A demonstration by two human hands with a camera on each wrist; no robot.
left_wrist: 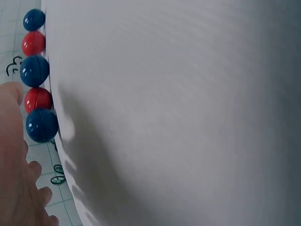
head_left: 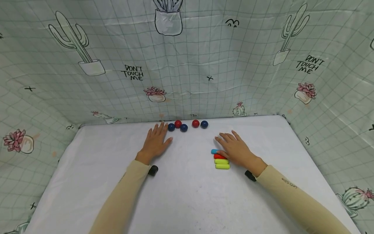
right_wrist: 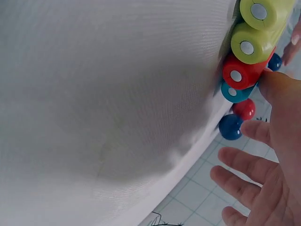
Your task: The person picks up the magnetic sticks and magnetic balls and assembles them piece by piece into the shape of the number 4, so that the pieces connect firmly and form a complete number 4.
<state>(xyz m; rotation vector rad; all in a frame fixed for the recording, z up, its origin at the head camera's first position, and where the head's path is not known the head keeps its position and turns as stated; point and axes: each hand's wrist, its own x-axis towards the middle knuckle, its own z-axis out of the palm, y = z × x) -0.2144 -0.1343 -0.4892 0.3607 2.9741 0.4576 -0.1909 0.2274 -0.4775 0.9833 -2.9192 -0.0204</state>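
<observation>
My left hand (head_left: 154,142) reaches flat with its fingers straight at the table's far edge, beside a dark blue ball (head_left: 171,127). Close to that ball are a red ball (head_left: 178,123) and another dark blue ball (head_left: 183,127). Farther right sit a second red ball (head_left: 195,123) and a third blue ball (head_left: 204,124). My right hand (head_left: 236,151), fingers spread, hovers by a row of short coloured cylinders: blue (head_left: 214,151), red (right_wrist: 243,70) and two yellow-green ones (head_left: 222,163). Its thumb lies over the row's blue and red end; whether it touches them I cannot tell.
The white table (head_left: 181,198) ends at a hanging grid-patterned cloth (head_left: 187,65) printed with cacti, which also runs along both sides. A small black device (head_left: 153,170) shows at the left wrist and another (head_left: 250,175) at the right.
</observation>
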